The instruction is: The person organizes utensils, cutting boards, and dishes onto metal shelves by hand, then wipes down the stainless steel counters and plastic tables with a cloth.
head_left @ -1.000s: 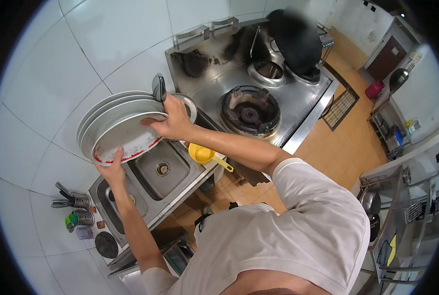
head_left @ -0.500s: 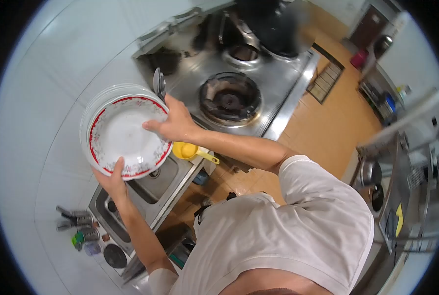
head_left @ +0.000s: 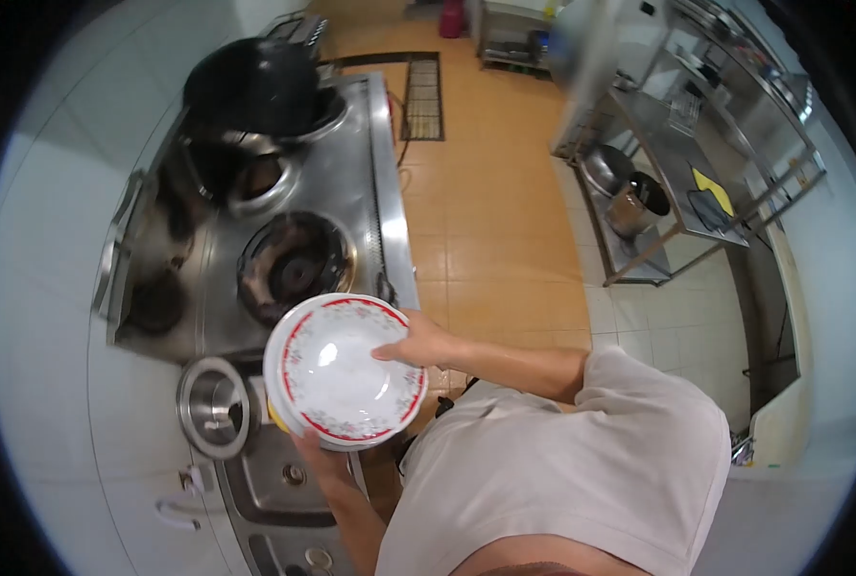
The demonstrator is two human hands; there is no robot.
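A white dish with a red floral rim (head_left: 351, 370) is on top of a small stack of pale dishes, held in front of me with both hands. My right hand (head_left: 418, 344) grips the stack's right edge, its thumb lying inside the top dish. On the near left side, my left hand (head_left: 321, 457) holds the rim from below; part of it is hidden behind the dishes. A dark, narrow thing (head_left: 386, 287) sticks out beyond the rim near my right hand, too small to make out. The stack hangs between the stove's front corner and the sink (head_left: 274, 485).
Left of the dishes stands a round steel pot (head_left: 190, 415), beside a tap (head_left: 177, 516). The steel stove (head_left: 356, 192) carries a burner (head_left: 294, 269) and a black wok (head_left: 250, 86). Tiled floor (head_left: 495, 211) runs along its right. A steel rack (head_left: 673, 163) stands farther right.
My view has turned right toward the floor and rack. Both hands have carried the dish stack away from the wall, toward the stove's front corner. The spoon by my right hand no longer shows clearly.
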